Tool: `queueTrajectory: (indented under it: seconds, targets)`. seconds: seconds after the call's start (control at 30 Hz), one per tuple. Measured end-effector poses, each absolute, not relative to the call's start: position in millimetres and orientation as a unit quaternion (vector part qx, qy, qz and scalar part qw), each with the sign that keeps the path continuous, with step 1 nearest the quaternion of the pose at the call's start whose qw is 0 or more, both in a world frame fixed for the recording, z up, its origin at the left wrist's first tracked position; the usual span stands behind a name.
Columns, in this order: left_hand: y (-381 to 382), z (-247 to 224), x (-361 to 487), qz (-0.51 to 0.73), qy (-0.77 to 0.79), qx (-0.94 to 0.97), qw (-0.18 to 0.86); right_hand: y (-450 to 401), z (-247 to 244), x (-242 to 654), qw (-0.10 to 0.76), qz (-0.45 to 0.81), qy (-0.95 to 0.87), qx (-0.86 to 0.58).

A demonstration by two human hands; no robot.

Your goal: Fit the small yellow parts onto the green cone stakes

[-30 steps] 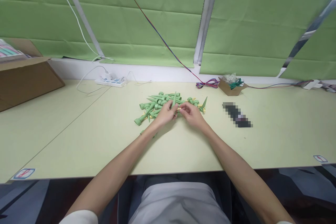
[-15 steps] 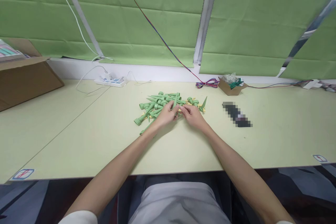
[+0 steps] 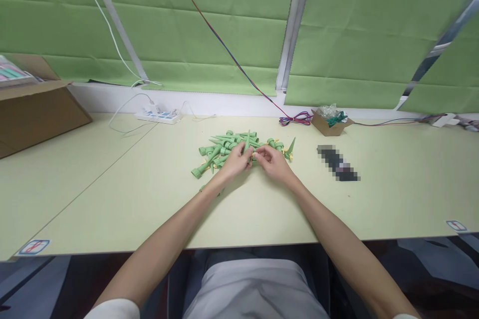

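Observation:
My left hand (image 3: 237,159) is closed around a green plastic watering spike (image 3: 247,140), which points up and away from me. Close beside it, my right hand (image 3: 275,160) pinches a small yellow piece (image 3: 255,155) between thumb and fingertips, at the near end of the spike. Whether the piece touches the spike I cannot tell, as the fingers partly cover it. A pile of green spikes (image 3: 215,152) with capped ends lies behind and left of my hands. More green parts and small yellow pieces (image 3: 291,156) lie behind my right hand. Another spike is mostly hidden beneath my left forearm.
A pixelated dark object (image 3: 337,163) lies to the right. Behind it stand a small cardboard box (image 3: 329,127) with plastic bags and a coiled red-blue cable (image 3: 295,118). At the back left are a white power strip (image 3: 159,116) and a large cardboard box (image 3: 41,114).
The spike in my left hand has shifted slightly left and tilts differently. My right fingertips have drawn a little apart from my left hand, and the yellow piece shows more clearly.

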State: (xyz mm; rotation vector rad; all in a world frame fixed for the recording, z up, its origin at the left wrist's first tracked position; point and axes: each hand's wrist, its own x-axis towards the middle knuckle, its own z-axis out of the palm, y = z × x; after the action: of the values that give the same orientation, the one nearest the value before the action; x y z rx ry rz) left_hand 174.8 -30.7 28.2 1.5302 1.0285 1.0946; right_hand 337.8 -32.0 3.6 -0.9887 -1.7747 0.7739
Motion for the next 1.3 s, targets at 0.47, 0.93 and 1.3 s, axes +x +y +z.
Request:
queueTrajectory:
  seconds: [0.47,0.93,1.3]
  targets:
    - [-33.0,26.9,176.3,0.435,0.413,0.638,0.484,-32.7,6.0,338.9,0.442,0.272,-0.748,-0.413]
    - [-31.7,25.1,177.2,0.435,0.405,0.629,0.501,-33.2,6.4,337.8,0.428,0.27,-0.742,-0.438]
    - [-32.3,30.1,176.9,0.449,0.41,0.611,0.507,-31.5,2.0,337.9,0.473,0.334,-0.719,-0.385]
